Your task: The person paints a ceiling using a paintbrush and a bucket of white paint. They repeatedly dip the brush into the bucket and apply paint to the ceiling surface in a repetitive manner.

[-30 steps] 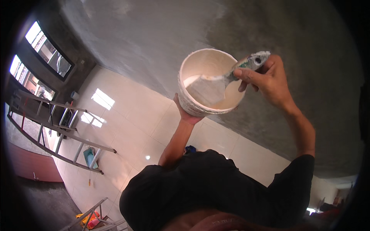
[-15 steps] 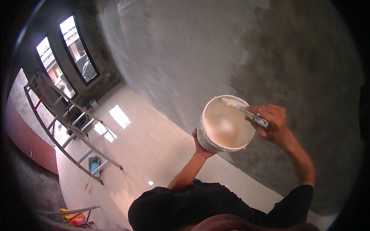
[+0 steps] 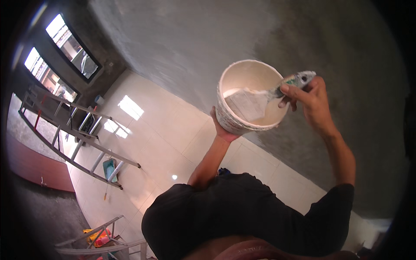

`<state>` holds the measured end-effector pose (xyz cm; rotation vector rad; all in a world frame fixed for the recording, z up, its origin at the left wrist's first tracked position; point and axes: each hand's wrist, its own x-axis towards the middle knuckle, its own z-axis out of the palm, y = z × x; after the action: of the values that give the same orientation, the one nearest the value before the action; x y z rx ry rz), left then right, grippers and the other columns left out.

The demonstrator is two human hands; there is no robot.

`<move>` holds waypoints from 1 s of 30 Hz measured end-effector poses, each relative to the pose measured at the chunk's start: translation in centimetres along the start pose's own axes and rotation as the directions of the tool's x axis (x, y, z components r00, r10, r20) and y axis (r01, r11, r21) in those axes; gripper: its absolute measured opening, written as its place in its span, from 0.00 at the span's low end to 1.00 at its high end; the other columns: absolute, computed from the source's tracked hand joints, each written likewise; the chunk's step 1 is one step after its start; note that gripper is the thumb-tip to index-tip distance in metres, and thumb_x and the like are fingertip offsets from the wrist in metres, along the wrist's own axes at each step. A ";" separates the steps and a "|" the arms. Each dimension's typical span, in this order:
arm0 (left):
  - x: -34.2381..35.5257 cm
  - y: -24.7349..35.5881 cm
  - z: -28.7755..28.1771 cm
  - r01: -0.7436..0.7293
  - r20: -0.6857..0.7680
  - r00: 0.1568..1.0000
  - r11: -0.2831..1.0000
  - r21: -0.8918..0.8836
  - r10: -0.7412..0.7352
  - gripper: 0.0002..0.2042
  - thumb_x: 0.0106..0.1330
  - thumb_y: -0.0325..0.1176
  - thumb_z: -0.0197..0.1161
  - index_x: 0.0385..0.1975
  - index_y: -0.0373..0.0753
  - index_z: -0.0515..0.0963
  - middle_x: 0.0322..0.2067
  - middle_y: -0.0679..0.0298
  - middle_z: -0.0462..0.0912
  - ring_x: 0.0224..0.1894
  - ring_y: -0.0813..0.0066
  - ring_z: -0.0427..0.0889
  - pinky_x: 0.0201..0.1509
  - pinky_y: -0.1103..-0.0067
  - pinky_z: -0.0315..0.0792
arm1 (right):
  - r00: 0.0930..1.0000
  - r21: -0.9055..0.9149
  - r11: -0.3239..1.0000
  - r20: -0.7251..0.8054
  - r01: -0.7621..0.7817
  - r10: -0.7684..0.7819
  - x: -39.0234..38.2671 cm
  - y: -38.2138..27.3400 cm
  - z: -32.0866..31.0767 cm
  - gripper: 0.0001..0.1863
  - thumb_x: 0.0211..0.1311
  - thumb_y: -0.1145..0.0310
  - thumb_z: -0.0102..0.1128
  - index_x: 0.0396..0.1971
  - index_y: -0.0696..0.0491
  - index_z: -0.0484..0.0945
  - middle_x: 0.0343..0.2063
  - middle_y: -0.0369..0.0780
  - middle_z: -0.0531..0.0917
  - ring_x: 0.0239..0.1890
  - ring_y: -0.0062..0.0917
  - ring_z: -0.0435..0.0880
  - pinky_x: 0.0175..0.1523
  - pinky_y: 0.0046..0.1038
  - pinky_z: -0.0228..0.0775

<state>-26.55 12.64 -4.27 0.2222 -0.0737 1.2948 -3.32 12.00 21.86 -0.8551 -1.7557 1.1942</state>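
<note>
My left hand [image 3: 222, 129] supports a paint-spattered white bucket [image 3: 223, 104] from beneath and its left side, with pale liquid inside. My right hand [image 3: 313, 99] grips the handle of a wide paintbrush [image 3: 253, 102], green and grey with a hole near its end, thumb on top. The brush's broad whitish head is inside the bucket, tilted over the liquid. The bucket is held up in front of my body, between me and a grey plastered wall [image 3: 329, 39].
An aluminium ladder [image 3: 58, 136] stands at left on the cream tiled floor [image 3: 160, 143], a teal tray [image 3: 109, 168] among its legs, a pail [image 3: 99, 100] behind. Another ladder [image 3: 99, 247] and yellow-red objects [image 3: 97, 236] are lower left. Two windows and a reddish door line the left side.
Half a second ago the bucket was lower and the brush stood at its far rim; now the bucket is higher in view and the brush head lies broad side up inside it.
</note>
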 end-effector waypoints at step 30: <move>-0.4 0.0 0.4 0.054 -0.157 0.987 0.993 0.102 -0.038 0.51 0.52 0.79 0.51 0.76 0.60 0.57 0.77 0.63 0.55 0.76 0.48 0.57 0.72 0.41 0.58 | 0.984 -0.020 0.996 -0.150 0.089 -0.091 -3.6 -1.2 1.7 0.08 0.61 0.74 0.73 0.36 0.64 0.87 0.29 0.42 0.89 0.30 0.21 0.88 0.34 0.24 0.80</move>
<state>-26.58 12.21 -3.91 0.2121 0.1320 1.2670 -3.38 7.86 21.72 -0.8428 -1.6632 1.0329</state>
